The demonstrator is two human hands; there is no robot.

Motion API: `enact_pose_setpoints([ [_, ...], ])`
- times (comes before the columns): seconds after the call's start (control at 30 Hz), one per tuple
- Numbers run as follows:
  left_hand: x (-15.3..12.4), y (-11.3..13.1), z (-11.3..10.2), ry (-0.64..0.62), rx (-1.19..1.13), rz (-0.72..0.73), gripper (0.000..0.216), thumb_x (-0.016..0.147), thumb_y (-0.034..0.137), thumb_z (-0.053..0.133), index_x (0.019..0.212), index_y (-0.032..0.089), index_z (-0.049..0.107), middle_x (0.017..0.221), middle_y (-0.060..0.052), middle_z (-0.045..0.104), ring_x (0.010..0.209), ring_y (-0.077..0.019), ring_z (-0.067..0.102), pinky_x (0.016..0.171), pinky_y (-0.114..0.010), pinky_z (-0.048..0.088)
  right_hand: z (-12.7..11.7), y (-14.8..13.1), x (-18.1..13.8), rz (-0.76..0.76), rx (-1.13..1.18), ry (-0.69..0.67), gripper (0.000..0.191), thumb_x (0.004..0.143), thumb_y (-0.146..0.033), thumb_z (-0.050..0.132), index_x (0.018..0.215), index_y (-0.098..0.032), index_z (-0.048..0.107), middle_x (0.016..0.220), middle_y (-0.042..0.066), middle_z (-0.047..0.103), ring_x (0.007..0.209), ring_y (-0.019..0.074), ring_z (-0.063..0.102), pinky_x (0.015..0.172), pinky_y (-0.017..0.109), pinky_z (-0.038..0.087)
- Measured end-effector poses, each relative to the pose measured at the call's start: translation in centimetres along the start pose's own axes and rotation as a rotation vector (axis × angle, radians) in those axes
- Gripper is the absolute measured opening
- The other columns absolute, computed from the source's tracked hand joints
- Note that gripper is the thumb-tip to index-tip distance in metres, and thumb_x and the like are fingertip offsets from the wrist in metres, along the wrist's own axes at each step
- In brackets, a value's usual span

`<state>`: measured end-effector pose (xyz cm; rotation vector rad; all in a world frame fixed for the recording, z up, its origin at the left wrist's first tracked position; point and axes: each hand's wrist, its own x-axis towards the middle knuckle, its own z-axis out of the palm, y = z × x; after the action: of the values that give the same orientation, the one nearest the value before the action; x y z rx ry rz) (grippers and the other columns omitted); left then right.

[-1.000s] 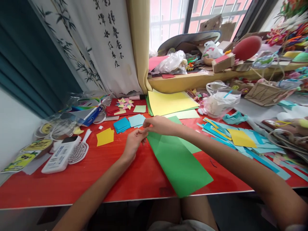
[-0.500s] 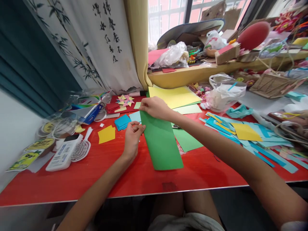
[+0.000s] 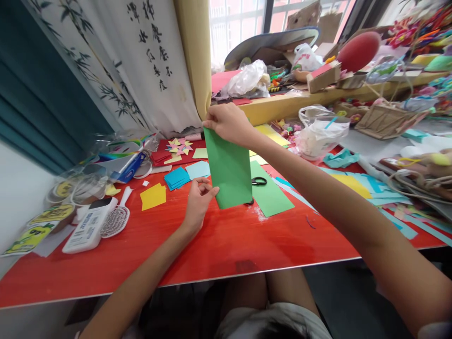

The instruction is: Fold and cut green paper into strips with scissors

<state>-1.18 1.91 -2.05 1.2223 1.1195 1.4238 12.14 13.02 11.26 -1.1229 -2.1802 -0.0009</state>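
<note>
My right hand (image 3: 229,123) pinches the upper edge of a green sheet of paper (image 3: 229,172), which hangs upright above the table. My left hand (image 3: 198,200) is at the sheet's lower left edge, its thumb tip against it and its fingers loosely curled, with a gap to the thumb. Behind the sheet, black-handled scissors (image 3: 260,181) are partly hidden. They lie by a lighter green sheet (image 3: 270,195) on the red table (image 3: 197,256). Blue paper squares (image 3: 176,178), a pale blue piece (image 3: 197,170) and yellow squares (image 3: 153,196) lie left of the held sheet.
A hairbrush (image 3: 116,219) and a white bottle (image 3: 90,226) lie at the left. Folded paper stars (image 3: 179,146) rest on red paper at the back. Blue strips (image 3: 399,223), a plastic bag with a cup (image 3: 318,136) and a cardboard basket (image 3: 379,121) crowd the right.
My right hand has risen, lifting the green sheet up and away from me; its lower edge is higher. More of the scissors and lighter green sheet shows. My left hand has barely moved.
</note>
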Motion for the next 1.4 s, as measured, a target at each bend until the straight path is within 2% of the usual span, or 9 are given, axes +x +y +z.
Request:
enact_pose_setpoints([
  [0.4,-0.2,-1.5,0.2,-0.191,0.07,-0.198,0.028,0.073,0.036,0.066,0.091,0.017,0.053,0.068,0.0,0.063,0.055,-0.0095,0.05,0.054,-0.022,0.037,-5.3,-0.5,-0.8,-0.014,-0.251,0.335,0.028,0.095,-0.034,0.035,0.099,-0.018,0.057,0.089,0.008,0.062,0.086,0.02,0.054,0.077,0.033,0.037],
  [0.53,0.4,0.6,-0.3,-0.218,-0.281,-0.283,0.037,0.08,0.05,0.054,0.093,0.016,0.059,0.077,-0.004,0.067,0.06,-0.0117,0.057,0.055,-0.024,0.044,-1.8,-3.0,-8.9,-0.493,-0.151,-0.071,0.034,0.095,-0.024,0.027,0.086,-0.02,0.06,0.083,0.007,0.062,0.084,0.0203,0.055,0.084,0.039,0.038],
  [0.63,0.7,1.0,-0.6,-0.173,-0.302,-0.262,0.031,0.073,0.035,0.067,0.096,0.017,0.06,0.084,-0.002,0.068,0.069,-0.0127,0.061,0.065,-0.025,0.048,2.2,-3.8,-15.6,-0.606,0.116,-0.353,0.03,0.094,-0.025,0.033,0.081,-0.025,0.06,0.082,0.006,0.062,0.081,0.0175,0.057,0.08,0.035,0.044],
  [0.7,0.9,0.5,-0.6,-0.108,-0.234,-0.206,0.037,0.066,0.025,0.074,0.1,0.017,0.06,0.097,-0.004,0.068,0.082,-0.015,0.063,0.075,-0.027,0.049,3.8,-3.2,-18.3,-0.619,0.273,-0.376,0.025,0.092,-0.031,0.04,0.078,-0.024,0.06,0.084,0.006,0.064,0.083,0.0175,0.058,0.08,0.035,0.046],
  [0.77,1.1,-0.1,-0.7,-0.07,-0.194,-0.173,0.041,0.064,0.023,0.075,0.102,0.016,0.06,0.106,-0.006,0.067,0.091,-0.0174,0.063,0.08,-0.029,0.049,4.5,-2.0,-19.0,-0.475,0.374,-0.216,0.02,0.089,-0.037,0.047,0.081,-0.023,0.06,0.092,0.008,0.065,0.09,0.0191,0.059,0.085,0.037,0.046],
  [0.87,1.3,-0.6,-0.8,-0.091,-0.177,-0.23,0.042,0.063,0.025,0.076,0.101,0.015,0.061,0.104,-0.008,0.068,0.088,-0.019,0.065,0.077,-0.029,0.05,4.3,0.6,-17.7,0.054,0.553,0.098,0.024,0.088,-0.042,0.048,0.098,-0.022,0.058,0.11,0.01,0.061,0.103,0.0208,0.056,0.09,0.04,0.044],
  [1.0,0.9,-0.5,-0.7,-0.243,-0.153,-0.344,0.042,0.062,0.026,0.077,0.1,0.016,0.062,0.103,-0.009,0.069,0.082,-0.0193,0.066,0.072,-0.029,0.051,3.8,3.2,-15.9,0.563,1.064,-0.033,0.038,0.087,-0.051,0.047,0.112,-0.022,0.053,0.114,0.008,0.059,0.094,0.0178,0.06,0.077,0.032,0.05],
  [1.13,0.5,-0.4,-0.3,-0.395,-0.064,-0.417,0.044,0.066,0.031,0.074,0.106,0.017,0.06,0.109,-0.011,0.066,0.087,-0.0219,0.065,0.074,-0.031,0.051,3.7,3.9,-16.2,0.591,1.202,-0.145,0.035,0.082,-0.047,0.056,0.1,-0.018,0.061,0.091,0.005,0.065,0.078,0.0155,0.061,0.071,0.029,0.049],
  [1.4,0.7,0.3,-0.2,-0.202,0.029,-0.161,0.061,0.071,0.032,0.068,0.127,0.027,0.042,0.106,-0.007,0.064,0.086,-0.0185,0.063,0.07,-0.028,0.051,3.6,3.4,-16.6,0.58,1.256,-0.255,0.022,0.078,-0.037,0.061,0.082,-0.015,0.062,0.077,0.003,0.066,0.068,0.0146,0.061,0.062,0.027,0.048],
])
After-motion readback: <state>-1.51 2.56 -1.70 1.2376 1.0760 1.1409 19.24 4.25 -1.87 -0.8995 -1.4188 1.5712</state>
